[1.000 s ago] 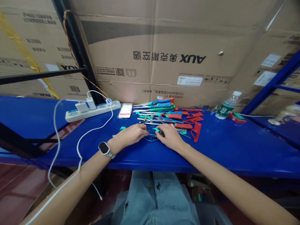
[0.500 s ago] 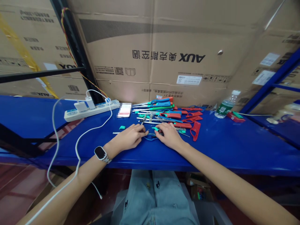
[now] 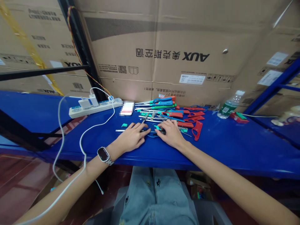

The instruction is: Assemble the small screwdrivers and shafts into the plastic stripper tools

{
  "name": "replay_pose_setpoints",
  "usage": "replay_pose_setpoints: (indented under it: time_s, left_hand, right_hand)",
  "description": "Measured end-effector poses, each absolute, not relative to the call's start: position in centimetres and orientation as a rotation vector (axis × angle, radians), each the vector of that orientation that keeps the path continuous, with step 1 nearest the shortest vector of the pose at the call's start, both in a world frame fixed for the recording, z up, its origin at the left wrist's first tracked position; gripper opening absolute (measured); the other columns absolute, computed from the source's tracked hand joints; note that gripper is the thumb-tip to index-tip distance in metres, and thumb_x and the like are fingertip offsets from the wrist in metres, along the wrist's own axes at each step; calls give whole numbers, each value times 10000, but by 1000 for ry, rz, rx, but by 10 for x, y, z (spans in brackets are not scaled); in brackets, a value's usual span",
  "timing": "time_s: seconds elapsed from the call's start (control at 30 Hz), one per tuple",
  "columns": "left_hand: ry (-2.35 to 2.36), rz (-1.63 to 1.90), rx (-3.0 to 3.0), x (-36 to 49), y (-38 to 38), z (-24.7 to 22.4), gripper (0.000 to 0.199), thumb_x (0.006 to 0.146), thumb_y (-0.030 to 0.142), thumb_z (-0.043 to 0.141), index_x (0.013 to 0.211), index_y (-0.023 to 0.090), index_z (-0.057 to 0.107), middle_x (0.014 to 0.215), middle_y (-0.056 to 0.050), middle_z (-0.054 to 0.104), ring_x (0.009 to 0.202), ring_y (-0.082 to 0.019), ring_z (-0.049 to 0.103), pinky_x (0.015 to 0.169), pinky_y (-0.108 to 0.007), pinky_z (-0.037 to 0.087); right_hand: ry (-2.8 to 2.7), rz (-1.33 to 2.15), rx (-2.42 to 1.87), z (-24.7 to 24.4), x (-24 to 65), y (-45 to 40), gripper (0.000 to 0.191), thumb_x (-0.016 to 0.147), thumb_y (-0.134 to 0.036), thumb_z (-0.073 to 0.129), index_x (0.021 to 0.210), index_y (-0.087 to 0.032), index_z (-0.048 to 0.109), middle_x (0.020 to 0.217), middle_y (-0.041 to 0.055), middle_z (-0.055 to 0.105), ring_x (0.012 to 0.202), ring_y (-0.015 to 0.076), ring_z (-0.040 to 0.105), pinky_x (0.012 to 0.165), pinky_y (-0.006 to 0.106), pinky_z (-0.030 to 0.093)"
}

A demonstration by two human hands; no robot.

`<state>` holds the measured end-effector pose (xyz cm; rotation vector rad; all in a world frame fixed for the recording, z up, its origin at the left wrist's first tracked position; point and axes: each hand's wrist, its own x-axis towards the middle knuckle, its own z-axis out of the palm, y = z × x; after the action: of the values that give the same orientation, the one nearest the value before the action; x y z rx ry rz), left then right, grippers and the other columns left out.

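My left hand (image 3: 133, 137), with a watch on its wrist, has closed fingers around a slim metal tool (image 3: 145, 118) that points up and away; its exact kind is unclear. Opposite it, my right hand (image 3: 171, 133) bends its fingers over a small green plastic piece (image 3: 157, 127), thumb and fingertips against it. Between the hands lies a blue lighter part (image 3: 152, 135), mostly hidden by fingers. A metal tube (image 3: 120, 131) and a loose green piece (image 3: 124, 125) lie left of my left hand. Just beyond, long-necked lighters (image 3: 164, 107) form a pile.
Red lighter shells (image 3: 197, 130) lie to the right of the pile. A water bottle (image 3: 227, 107) stands near a red-and-green object (image 3: 237, 117). On the left are a power strip (image 3: 93, 108) and white cables (image 3: 82, 140). A large carton (image 3: 171, 37) rises behind the blue table (image 3: 225, 150).
The view has shifted slightly, moving the scene to the right. My left thumb and the right fingertips have moved a little around the small parts. The pile looks the same.
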<state>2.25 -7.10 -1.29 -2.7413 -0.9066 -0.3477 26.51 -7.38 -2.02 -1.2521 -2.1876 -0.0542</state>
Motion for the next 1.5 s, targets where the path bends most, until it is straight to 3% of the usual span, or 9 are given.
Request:
replay_pose_setpoints:
  time_s: [0.17, 0.3, 0.43, 0.6, 0.73, 0.93, 1.27, 1.5]
  left_hand:
    - [-931, -475, -2770, 23, -73, -11, 438, 1016, 210, 435, 1432, 177, 572, 1364, -151, 604, 1190, -319, 594, 952, -478, 470]
    - [-966, -813, -2822, 26, -72, -3, 367, 1028, 251, 472, 1371, 164, 572, 1306, -150, 624, 1181, -300, 602, 982, -495, 501]
    - [-819, -1109, -2942, 31, -61, 0, 260, 1016, 237, 548, 1257, 195, 634, 1194, -108, 661, 1133, -236, 626, 990, -428, 536]
    - [-682, -1232, -3038, 31, -48, -4, 185, 1034, 253, 564, 1063, 193, 736, 976, -65, 705, 924, -174, 680, 839, -329, 581]
    - [-709, -1188, -3075, 25, -49, -4, 224, 1039, 259, 557, 1061, 182, 767, 939, -67, 707, 849, -164, 688, 785, -304, 577]
    - [-790, -1064, -3120, 22, -50, -7, 241, 1039, 242, 545, 1100, 186, 772, 977, -72, 717, 870, -168, 696, 808, -309, 582]
    - [-834, -971, -3218, 22, -40, -6, 241, 1010, 192, 546, 1102, 199, 768, 998, -73, 717, 876, -172, 700, 816, -325, 580]
    - [-865, -912, -3244, 21, -38, -4, 238, 1009, 189, 544, 1109, 205, 759, 1004, -70, 717, 877, -169, 691, 804, -313, 562]
  right_hand:
    - [-2148, -51, -1075, -15, 265, -76, 122, 952, -317, 658, 960, -196, 681, 910, 51, 725, 936, 239, 633, 902, 404, 378]
    - [-2204, 61, -988, -11, 264, -79, 133, 966, -323, 645, 1022, -210, 686, 954, 54, 716, 963, 234, 615, 894, 390, 396]
    - [-2241, 116, -996, -11, 261, -80, 143, 976, -338, 645, 1034, -217, 693, 998, 60, 720, 992, 236, 606, 903, 395, 402]
    - [-2245, 167, -1003, -13, 261, -80, 150, 977, -331, 646, 1056, -218, 705, 1002, 56, 726, 1009, 237, 606, 900, 393, 410]
    - [-2192, 214, -1013, -11, 265, -82, 170, 968, -295, 631, 1104, -214, 691, 1008, 57, 727, 1017, 239, 615, 923, 398, 410]
    - [-2146, 105, -1100, -13, 270, -77, 177, 897, -108, 548, 921, -212, 690, 984, 58, 727, 1021, 251, 613, 921, 425, 388]
    - [-2213, 179, -1101, -9, 270, -78, 90, 932, -225, 595, 949, -219, 683, 979, 49, 713, 1003, 240, 607, 908, 412, 390]
    - [-2384, 218, -1114, -3, 282, -85, 278, 823, -205, 661, 1100, -228, 666, 1100, 76, 652, 1046, 267, 606, 969, 448, 403]
